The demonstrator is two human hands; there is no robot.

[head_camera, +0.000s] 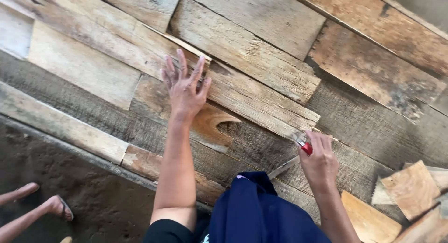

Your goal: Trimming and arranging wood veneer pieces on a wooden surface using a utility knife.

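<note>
Two hands of the person wearing the camera are showing. The left hand [185, 86] is lying flat with its five fingers spread wide, pressing palm-down on a long weathered plank [242, 91] that is running diagonally across the wooden surface. The right hand [319, 159] is closing around one small tool with a red body [306, 148] and a metal tip, and it is holding that tool at the lower right end of the same plank, where the plank's edge is meeting the rough grey board beneath. One thin pale strip [283, 167], possibly a blade or ruler, is sticking out below and to the left of the right hand; I cannot tell whether the hand is gripping it.

Just below the left wrist, one reddish-brown piece of wood with a curved notch cut into it [212, 126] is lying on the boards. At the lower right, at least three light offcuts [413, 189] are lying close together, overlapping each other. A dark blue cloth [254, 210] is hanging between the two forearms.

At the lower left, on the dark earth floor [70, 196], two feet of another person are showing, and the nearer foot [58, 206] is wearing a sandal.
</note>
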